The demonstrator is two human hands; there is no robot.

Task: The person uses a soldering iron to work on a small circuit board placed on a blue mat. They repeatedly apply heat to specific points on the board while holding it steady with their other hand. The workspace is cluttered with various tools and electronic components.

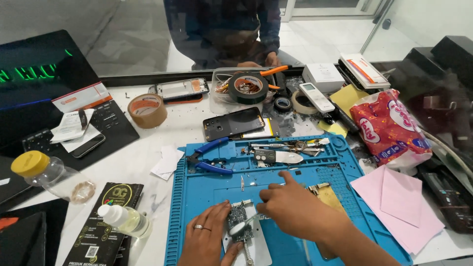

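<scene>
A small dark circuit board [237,216] lies on a white holder plate [256,246] at the near edge of the blue work mat [197,197]. My left hand [209,236], a ring on one finger, rests on the mat with its fingers steadying the board's left side and the plate. My right hand [293,209] reaches across from the right and pinches a thin metal tool [241,225] whose tip touches the board.
Blue-handled pliers [209,157], a knife and small metal tools lie along the mat's far trays. Behind sit a black phone shell [234,123], tape rolls [147,110], a red snack bag [389,128], pink paper [399,202] and bottles [123,219]. Another person stands beyond the counter.
</scene>
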